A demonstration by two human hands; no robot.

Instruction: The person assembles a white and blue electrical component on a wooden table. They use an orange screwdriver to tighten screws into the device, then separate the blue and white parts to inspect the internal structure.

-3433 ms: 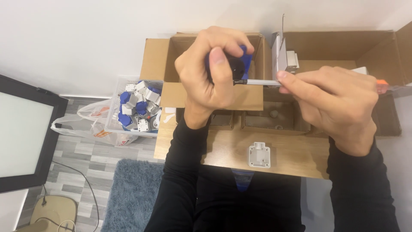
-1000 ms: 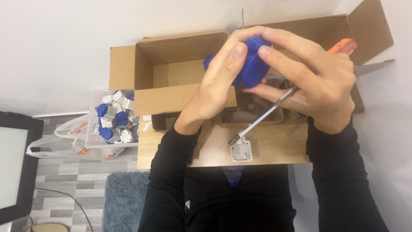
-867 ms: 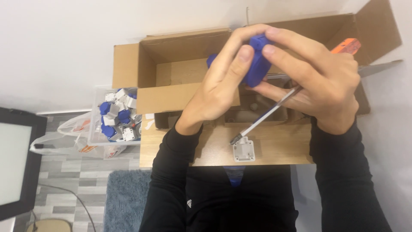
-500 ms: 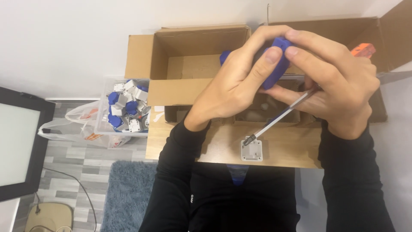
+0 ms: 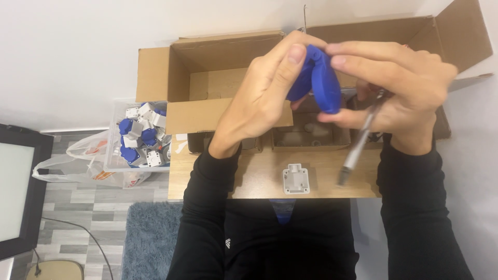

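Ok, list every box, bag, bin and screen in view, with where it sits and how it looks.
Cardboard box: top centre, brown, flaps open.
Second cardboard box: top right, brown, open.
Clear bin: left of the boxes, full of blue and grey parts.
Plastic bag: beside the bin, translucent, orange marks.
Screen: far left, black frame, pale.

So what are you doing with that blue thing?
A person holds a blue plastic part up in both hands: the left hand and the right hand. The right hand also grips a screwdriver, tip pointing down. Below them a small grey part lies on the wooden board, with an open cardboard box behind.
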